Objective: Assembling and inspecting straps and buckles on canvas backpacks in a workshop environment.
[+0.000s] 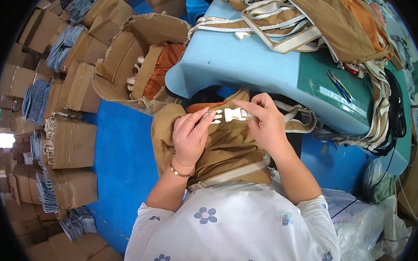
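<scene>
I read L hand (189, 136) pinching prong half (218, 116), left of socket half (233, 114); R hand (269, 122) pinching webbing right of it. Step prob. joining; next needs alignment.

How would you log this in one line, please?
left hand: pronged buckle half; right hand: strap of socket half; halves: apart; below: tan cloth

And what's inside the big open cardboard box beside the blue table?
Tan fabric, orange fabric and some white pieces. Anything underneath, including the bottom of the box, is covered.
</scene>
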A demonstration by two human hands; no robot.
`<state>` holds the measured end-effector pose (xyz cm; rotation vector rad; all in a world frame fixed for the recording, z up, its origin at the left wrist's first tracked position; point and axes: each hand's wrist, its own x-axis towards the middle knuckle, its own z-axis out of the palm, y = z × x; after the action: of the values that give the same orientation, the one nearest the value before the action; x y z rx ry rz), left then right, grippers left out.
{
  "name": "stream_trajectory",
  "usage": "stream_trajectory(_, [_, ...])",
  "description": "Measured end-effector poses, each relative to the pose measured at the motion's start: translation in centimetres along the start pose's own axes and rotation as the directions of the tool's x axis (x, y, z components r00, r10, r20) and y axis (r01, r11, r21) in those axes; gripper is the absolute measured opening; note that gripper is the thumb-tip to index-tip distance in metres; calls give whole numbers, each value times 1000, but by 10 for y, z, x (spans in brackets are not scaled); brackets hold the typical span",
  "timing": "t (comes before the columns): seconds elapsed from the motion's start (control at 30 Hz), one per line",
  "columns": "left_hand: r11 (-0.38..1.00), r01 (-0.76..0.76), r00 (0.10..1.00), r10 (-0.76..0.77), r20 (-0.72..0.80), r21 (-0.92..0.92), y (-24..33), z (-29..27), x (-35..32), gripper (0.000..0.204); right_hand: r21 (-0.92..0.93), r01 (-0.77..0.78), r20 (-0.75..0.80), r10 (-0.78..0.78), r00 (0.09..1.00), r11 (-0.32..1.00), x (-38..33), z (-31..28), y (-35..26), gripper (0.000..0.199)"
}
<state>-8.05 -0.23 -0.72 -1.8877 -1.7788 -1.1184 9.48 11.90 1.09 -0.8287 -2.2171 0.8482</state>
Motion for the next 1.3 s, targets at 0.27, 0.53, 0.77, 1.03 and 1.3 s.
stream_trajectory(0.27, [999, -30, 999, 29, 28, 40, 6, 1, -3, 41, 38, 28, 35, -29, 999, 999, -2, 0, 5, 56])
stream_trajectory(0.53, [990, -49, 996, 40, 76, 134, 19, 3, 0, 39, -122, 200, 156, -180, 971, 972, -5, -15, 2, 46])
stream_trajectory(0.77, [998, -49, 996, 46, 74, 41, 31, 6, -2, 45, -8, 174, 313, -163, 936, 985, -11, -12, 3, 36])
stream_trajectory(1.03, [999, -36, 994, 33, 100, 28, 30, 8, -11, 56, -136, 269, 311, -216, 925, 954, -10, -8, 9, 21])
stream_trajectory(1.3, [999, 41, 995, -41, 96, 7, 33, 12, -9, 54, -171, 158, 221, -118, 968, 973, -19, 11, 1, 33])
